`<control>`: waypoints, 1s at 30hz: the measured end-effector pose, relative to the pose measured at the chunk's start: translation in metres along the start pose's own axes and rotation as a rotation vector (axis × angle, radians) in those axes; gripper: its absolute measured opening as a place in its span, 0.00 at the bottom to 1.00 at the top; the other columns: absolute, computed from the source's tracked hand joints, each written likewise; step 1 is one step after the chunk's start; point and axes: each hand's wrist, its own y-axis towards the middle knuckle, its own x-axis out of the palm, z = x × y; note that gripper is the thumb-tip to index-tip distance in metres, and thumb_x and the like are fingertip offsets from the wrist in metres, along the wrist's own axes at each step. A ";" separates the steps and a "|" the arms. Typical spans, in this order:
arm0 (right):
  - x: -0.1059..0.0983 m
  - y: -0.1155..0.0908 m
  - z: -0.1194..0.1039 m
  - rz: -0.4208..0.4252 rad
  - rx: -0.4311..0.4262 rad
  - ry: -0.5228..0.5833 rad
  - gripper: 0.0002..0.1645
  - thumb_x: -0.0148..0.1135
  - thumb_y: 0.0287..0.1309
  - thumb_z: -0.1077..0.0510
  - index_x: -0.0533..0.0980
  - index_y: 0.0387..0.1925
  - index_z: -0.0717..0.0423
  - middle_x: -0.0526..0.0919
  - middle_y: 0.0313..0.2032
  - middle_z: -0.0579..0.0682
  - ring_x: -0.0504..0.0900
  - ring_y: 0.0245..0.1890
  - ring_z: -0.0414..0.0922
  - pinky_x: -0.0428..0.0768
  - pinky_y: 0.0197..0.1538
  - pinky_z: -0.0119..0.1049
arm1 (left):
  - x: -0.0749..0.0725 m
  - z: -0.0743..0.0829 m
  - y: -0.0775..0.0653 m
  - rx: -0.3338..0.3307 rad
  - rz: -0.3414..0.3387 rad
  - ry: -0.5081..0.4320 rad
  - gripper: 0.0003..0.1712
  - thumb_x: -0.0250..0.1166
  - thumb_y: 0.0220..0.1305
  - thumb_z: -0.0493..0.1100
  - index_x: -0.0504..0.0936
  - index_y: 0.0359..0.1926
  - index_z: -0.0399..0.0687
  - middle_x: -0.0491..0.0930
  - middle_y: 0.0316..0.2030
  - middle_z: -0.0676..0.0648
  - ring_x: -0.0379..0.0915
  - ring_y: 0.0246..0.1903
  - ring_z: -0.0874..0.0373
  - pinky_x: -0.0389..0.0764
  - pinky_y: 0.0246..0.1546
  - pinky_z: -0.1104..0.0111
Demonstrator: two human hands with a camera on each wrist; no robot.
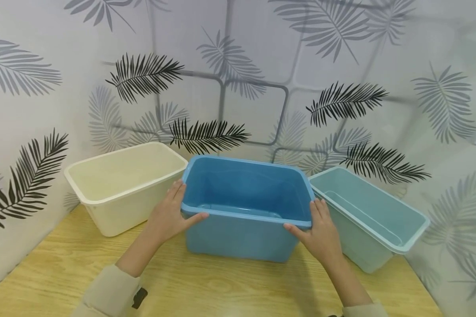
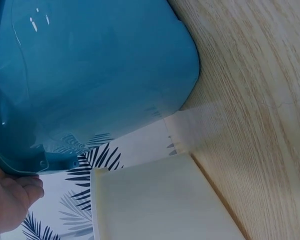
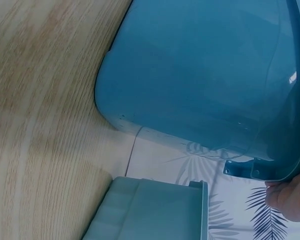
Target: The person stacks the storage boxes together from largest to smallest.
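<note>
Blue plastic bin (image 1: pixel 242 240) seemingly rests on the wood-grain table (image 1: pixel 214 290) between a cream bin (image 1: pixel 131 200) and a pale teal bin (image 1: pixel 355 242), my left hand (image 1: pixel 169 216) and right hand (image 1: pixel 322 231) gripping its rim (image 1: pixel 242 214); I judge the grasp done, letting go left.

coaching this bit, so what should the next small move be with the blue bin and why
I'd probably ease the left hand and right hand off the blue bin: its base appears to rest on the table, and the wrist views show gaps between it and the cream bin and pale teal bin, so it likely needs no more support.
</note>
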 end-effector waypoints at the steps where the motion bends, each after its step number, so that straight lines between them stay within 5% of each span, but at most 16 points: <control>1: 0.000 0.000 0.000 0.003 0.000 0.000 0.57 0.64 0.46 0.34 0.59 0.63 0.74 0.59 0.65 0.70 0.51 0.69 0.64 0.63 0.60 0.62 | 0.000 0.000 -0.001 0.001 0.002 0.002 0.58 0.58 0.51 0.71 0.56 0.66 0.28 0.55 0.68 0.31 0.52 0.67 0.36 0.65 0.60 0.46; 30: -0.004 -0.012 -0.005 0.001 0.020 0.009 0.58 0.66 0.44 0.35 0.59 0.63 0.74 0.59 0.65 0.69 0.52 0.68 0.64 0.63 0.60 0.63 | -0.003 0.004 -0.014 0.013 0.053 0.016 0.57 0.64 0.47 0.67 0.59 0.65 0.29 0.57 0.67 0.32 0.55 0.66 0.39 0.73 0.53 0.48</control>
